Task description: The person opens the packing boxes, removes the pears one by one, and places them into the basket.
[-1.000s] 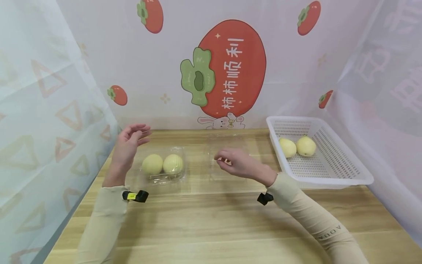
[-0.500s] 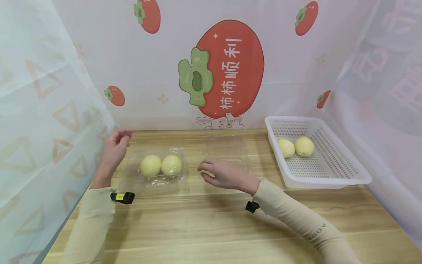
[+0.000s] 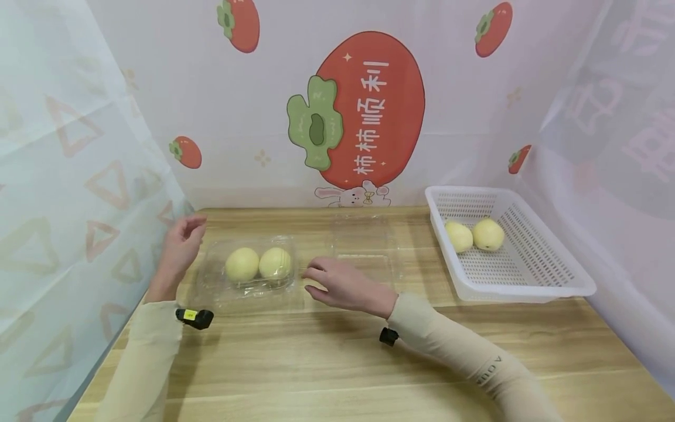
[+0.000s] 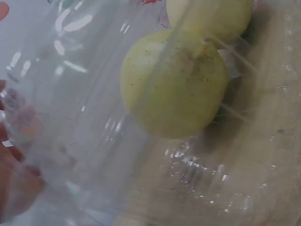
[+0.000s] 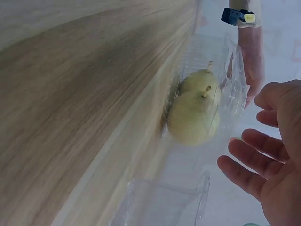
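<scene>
A clear plastic clamshell container (image 3: 217,275) lies on the wooden table at the left, with two pale yellow pears (image 3: 258,265) side by side in it. Through its raised, see-through lid (image 5: 239,77), the right wrist view shows the left hand behind. That left hand (image 3: 178,249) is beside the container's left end, fingers loosely bent, and its fingers (image 4: 19,174) appear through the plastic in the left wrist view. Just right of the container hovers the right hand (image 3: 345,284), thumb and fingers (image 5: 249,150) spread apart and holding nothing.
Behind the right hand, a second clear clamshell (image 3: 364,228) lies unfolded on the table (image 3: 316,363). A white perforated basket (image 3: 527,290) at the right holds two more pears (image 3: 488,234). A printed cloth wall (image 3: 242,117) rises along the back edge.
The right hand has moved left and slightly nearer, from over the second clamshell toward the one with pears. The left hand has moved left and down.
</scene>
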The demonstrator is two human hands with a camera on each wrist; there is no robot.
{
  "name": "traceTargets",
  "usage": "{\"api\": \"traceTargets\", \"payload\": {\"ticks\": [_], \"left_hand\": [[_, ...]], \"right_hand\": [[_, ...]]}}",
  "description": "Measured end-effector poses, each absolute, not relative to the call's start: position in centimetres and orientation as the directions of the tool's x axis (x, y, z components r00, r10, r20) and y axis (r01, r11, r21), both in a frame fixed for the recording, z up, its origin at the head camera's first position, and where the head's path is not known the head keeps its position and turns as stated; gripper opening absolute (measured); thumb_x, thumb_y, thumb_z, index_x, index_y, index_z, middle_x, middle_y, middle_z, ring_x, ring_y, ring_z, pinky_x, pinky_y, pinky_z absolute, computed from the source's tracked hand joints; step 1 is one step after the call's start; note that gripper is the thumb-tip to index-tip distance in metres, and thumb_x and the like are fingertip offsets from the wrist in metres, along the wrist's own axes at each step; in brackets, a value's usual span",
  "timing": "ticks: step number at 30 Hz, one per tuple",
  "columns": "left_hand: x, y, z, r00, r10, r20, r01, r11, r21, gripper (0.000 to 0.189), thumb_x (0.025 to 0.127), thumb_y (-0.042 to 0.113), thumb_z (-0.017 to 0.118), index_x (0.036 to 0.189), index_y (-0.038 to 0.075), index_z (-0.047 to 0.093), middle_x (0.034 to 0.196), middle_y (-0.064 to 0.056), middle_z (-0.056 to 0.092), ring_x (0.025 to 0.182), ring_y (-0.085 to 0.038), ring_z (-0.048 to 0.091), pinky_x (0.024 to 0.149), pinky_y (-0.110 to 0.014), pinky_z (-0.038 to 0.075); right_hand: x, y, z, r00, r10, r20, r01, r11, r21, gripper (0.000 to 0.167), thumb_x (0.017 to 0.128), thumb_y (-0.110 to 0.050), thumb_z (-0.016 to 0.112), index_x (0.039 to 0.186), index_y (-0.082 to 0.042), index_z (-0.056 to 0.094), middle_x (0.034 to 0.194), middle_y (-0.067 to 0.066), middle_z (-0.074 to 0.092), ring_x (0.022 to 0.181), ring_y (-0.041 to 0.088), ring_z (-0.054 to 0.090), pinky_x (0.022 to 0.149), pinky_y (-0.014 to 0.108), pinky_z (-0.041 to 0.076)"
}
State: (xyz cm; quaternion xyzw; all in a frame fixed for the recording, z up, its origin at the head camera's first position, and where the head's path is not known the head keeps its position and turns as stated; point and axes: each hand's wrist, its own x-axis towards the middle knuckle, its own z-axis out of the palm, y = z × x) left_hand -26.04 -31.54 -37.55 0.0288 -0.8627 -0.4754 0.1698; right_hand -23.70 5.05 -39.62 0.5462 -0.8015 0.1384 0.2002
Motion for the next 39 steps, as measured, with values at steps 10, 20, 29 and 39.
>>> {"api": "traceTargets", "payload": {"ticks": [10, 20, 29, 39], "left_hand": [[-26.7, -32.5, -39.7, -0.966, -0.198, 0.168, 0.058, 0.464, 0.884, 0.048, 0.105, 0.030, 0.037, 0.142, -0.001, 0.042, 0.139, -0.018, 0.046, 0.116, -0.011, 0.047, 0.086, -0.020, 0.050], [-26.9, -32.5, -40.5, -0.975, -0.171, 0.139, 0.045, 0.464, 0.885, 0.050, 0.105, 0.029, 0.036, 0.143, -0.003, 0.040, 0.143, -0.025, 0.046, 0.107, -0.001, 0.050, 0.077, -0.013, 0.048], [-27.1, -32.8, -41.6, -0.986, -0.164, 0.022, -0.047, 0.410, 0.911, 0.053, 0.107, 0.034, 0.027, 0.147, 0.001, 0.039, 0.148, -0.019, 0.045, 0.136, -0.029, 0.043, 0.102, -0.027, 0.047], [-26.9, -34.5, -42.9, -1.000, -0.005, -0.008, -0.008, -0.018, 1.000, 0.026, 0.107, 0.020, 0.038, 0.126, 0.011, 0.053, 0.111, 0.017, 0.062, 0.101, 0.002, 0.064, 0.085, -0.012, 0.053]], "right_hand": [[-23.9, 3.4, -40.3, -0.292, -0.840, 0.458, -0.935, 0.351, 0.047, 0.021, 0.093, -0.026, 0.066, 0.109, -0.013, 0.068, 0.100, -0.001, 0.066, 0.089, 0.012, 0.062, 0.076, 0.024, 0.054], [-23.0, 1.9, -40.6, -0.307, -0.846, 0.436, -0.916, 0.387, 0.108, 0.013, 0.094, -0.024, 0.063, 0.104, -0.017, 0.067, 0.104, -0.001, 0.065, 0.088, 0.009, 0.060, 0.066, 0.018, 0.052], [-22.8, 1.7, -41.1, -0.322, -0.840, 0.436, -0.912, 0.400, 0.097, 0.013, 0.092, -0.021, 0.065, 0.104, -0.017, 0.069, 0.104, 0.001, 0.063, 0.090, 0.010, 0.059, 0.068, 0.018, 0.052], [-22.8, 1.6, -41.8, -0.303, -0.805, 0.509, -0.894, 0.426, 0.141, 0.014, 0.091, -0.019, 0.064, 0.104, -0.017, 0.070, 0.121, 0.012, 0.062, 0.106, 0.021, 0.061, 0.062, 0.022, 0.056]]}}
